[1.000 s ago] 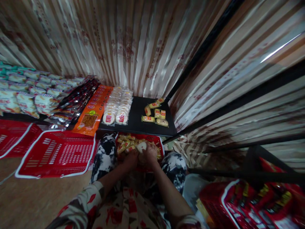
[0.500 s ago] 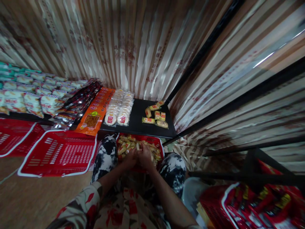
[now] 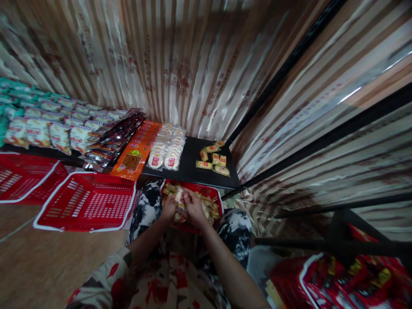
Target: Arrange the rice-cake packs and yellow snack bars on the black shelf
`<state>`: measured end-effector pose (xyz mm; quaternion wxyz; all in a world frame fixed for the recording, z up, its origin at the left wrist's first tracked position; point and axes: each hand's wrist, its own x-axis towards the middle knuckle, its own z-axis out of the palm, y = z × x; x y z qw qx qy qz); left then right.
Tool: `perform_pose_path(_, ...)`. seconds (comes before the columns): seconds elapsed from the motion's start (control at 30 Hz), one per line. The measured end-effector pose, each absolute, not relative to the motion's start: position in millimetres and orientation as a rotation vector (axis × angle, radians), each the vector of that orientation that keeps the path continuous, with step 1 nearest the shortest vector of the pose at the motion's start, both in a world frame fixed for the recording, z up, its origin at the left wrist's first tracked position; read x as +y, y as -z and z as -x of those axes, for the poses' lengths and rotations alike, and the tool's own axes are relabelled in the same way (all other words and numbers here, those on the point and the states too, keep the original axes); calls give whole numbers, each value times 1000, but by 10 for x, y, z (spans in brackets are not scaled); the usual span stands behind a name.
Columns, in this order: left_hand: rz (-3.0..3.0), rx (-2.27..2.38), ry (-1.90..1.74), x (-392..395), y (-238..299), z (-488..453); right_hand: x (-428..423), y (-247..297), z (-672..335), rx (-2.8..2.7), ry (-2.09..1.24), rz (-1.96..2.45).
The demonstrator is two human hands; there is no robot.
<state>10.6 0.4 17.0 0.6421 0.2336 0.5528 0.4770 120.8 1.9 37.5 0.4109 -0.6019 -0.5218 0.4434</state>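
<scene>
Centrally, low in the view, a crouching person has a red basket (image 3: 219, 201) between their knees (image 3: 146, 210). The basket holds a heap (image 3: 210, 207) of small yellow snack packets. Both hands meet over its near-left part. The left hand (image 3: 169, 208) and right hand (image 3: 195, 209) press a bundle (image 3: 179, 201) of the same packets between them, with fingers curled closed around it from either side. The bundle sits just above the heap. Its pale top packet seems to run lengthwise away from the person, toward the shelf. It is too small and blurred to tell one end from the other.

Just beyond the basket is a low black shelf (image 3: 189, 171), whose near edge lies between the basket and the goods on the shelf. On its right part a few shelf packets (image 3: 212, 158), also yellow, lie in a loose cluster, apart from the hands. To their left are two rows of round white cakes (image 3: 167, 148) in clear wrap. Further left come a flat orange pack (image 3: 135, 152), dark red packs (image 3: 112, 135) and white bags (image 3: 48, 131).

On the brown floor (image 3: 48, 266) to the left, two empty baskets (image 3: 86, 201), also red, lie side by side. In the bottom right corner, a corner basket (image 3: 302, 268) holds shiny red packs (image 3: 354, 279). Striped, glossy sheeting (image 3: 193, 64) covers the walls behind and to the right, and black bars (image 3: 283, 66) cross it.
</scene>
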Motion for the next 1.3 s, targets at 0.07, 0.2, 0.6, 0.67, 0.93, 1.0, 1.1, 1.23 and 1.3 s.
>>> perform_pose_path(0.07, -499, 1268, -1103, 31, -215, -30, 41, -421, -1232, -1287, -1109, 1503)
perform_pose_path(0.2, -397, 1225, -1128, 83, -353, 93, 76, -485, -1278, -1261, -1024, 1517)
perform_pose_path(0.6, -1055, 1340, -1030, 168, -690, 236, 43, -781, -1337, -1885, -198, 1604)
perform_pose_path(0.67, -1449, 1409, -886, 198, -787, 283, 63, -876, -1330, -2073, -181, 1493)
perform_pose_path(0.93, -2074, 1311, -533, 283, -1101, 418, 114, -1079, -1296, -2326, -401, 1516)
perform_pose_path(1.0, -2076, 1294, -571, 325, -1123, 446, 128, -1094, -1294, -2286, -443, 1549)
perform_pose_path(1.1, -2023, 1349, -750, 403, -1128, 486, 188, -1060, -1266, -2089, -566, 1603)
perform_pose_path(1.23, -1962, 1521, -1025, 468, -1105, 528, 348, -922, -1178, -1604, -841, 1607)
perform_pose_path(1.3, -1928, 1634, -1131, 472, -1068, 542, 442, -855, -1126, -1374, -1000, 1510)
